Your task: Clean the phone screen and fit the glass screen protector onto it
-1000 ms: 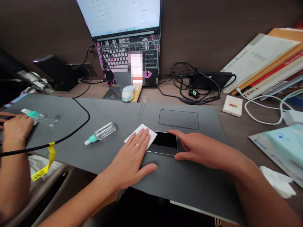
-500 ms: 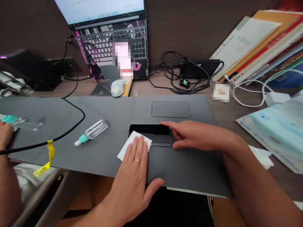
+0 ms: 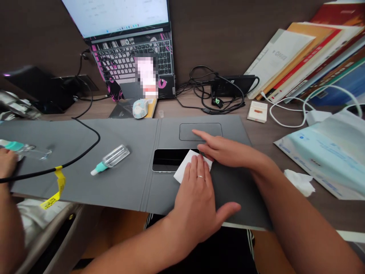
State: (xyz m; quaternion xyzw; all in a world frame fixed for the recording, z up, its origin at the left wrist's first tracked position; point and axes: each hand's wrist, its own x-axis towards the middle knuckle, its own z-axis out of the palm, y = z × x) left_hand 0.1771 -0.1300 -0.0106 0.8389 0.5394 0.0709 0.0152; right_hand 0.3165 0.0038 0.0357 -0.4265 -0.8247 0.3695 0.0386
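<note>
A phone [image 3: 165, 160] with a black screen and pale rim lies flat on the grey mat [image 3: 171, 194]. My left hand [image 3: 196, 190] is spread flat, its fingertips pressing a white wipe [image 3: 180, 174] onto the phone's right half; its thumb stands out to the side. My right hand [image 3: 225, 148] is by the phone's right end, index finger stretched out over a clear rounded panel [image 3: 185, 133] with a thin black outline. Its other fingers are bent, partly hidden, close to the phone's corner. A small clear bottle [image 3: 115, 156] with a teal neck lies to the left.
Another person's hand [image 3: 7, 163] is by a second clear bottle [image 3: 37, 152] at far left. A black cable [image 3: 85, 154] with a yellow tag crosses the mat. Behind are a laptop [image 3: 131, 57] and mouse [image 3: 140, 108]. Crumpled tissue [image 3: 299, 182] and a pale blue packet [image 3: 322, 148] lie right.
My left hand has slid the wipe from the phone's left end to its right end. My right index finger has moved off the phone's upper edge, over the clear panel.
</note>
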